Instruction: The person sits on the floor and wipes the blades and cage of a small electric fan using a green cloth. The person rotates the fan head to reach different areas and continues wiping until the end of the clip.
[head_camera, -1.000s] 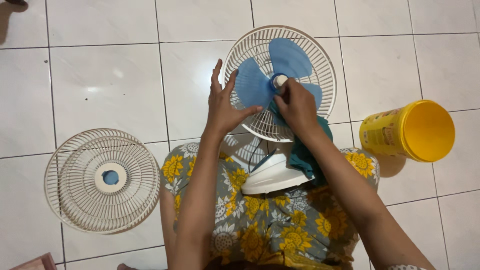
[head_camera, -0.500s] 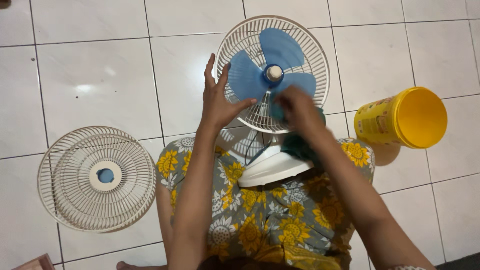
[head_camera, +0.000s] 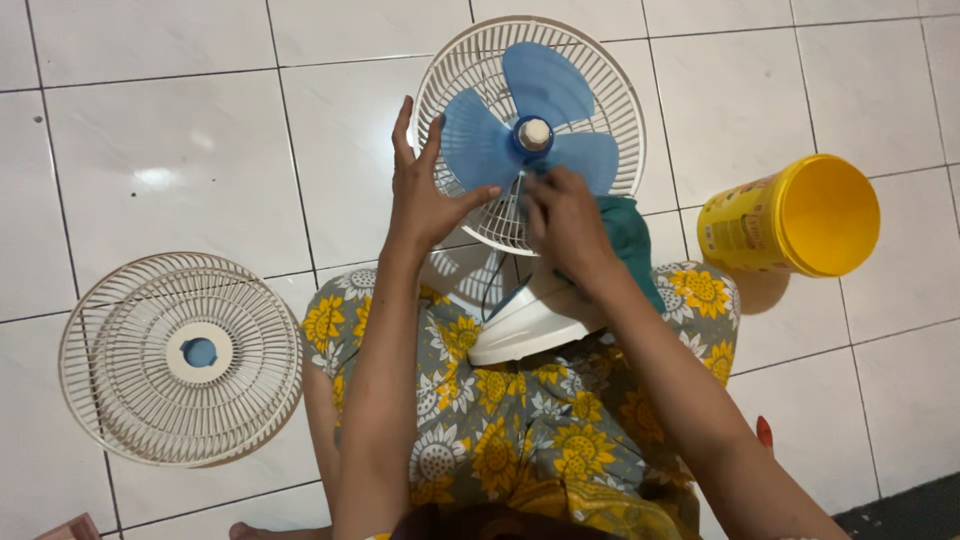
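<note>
A white table fan lies on my lap, its rear grille (head_camera: 610, 80) facing up with three blue blades (head_camera: 545, 85) around a white hub cap (head_camera: 534, 131). My left hand (head_camera: 425, 195) steadies the left blade, thumb on its lower edge and fingers spread beside the grille rim. My right hand (head_camera: 562, 222) presses a teal cloth (head_camera: 628, 232) against the fan just below the hub. The fan's white base (head_camera: 525, 325) rests on my flowered clothing.
The detached front grille (head_camera: 180, 358) lies flat on the white tiled floor at the left. A yellow plastic tub (head_camera: 795, 218) lies on its side at the right, its mouth facing right. A pinkish object's corner (head_camera: 65, 527) shows at the bottom left.
My right hand has come off the hub cap and dropped below it with the cloth. The left hand keeps its hold on the blade. The view has shifted slightly.
</note>
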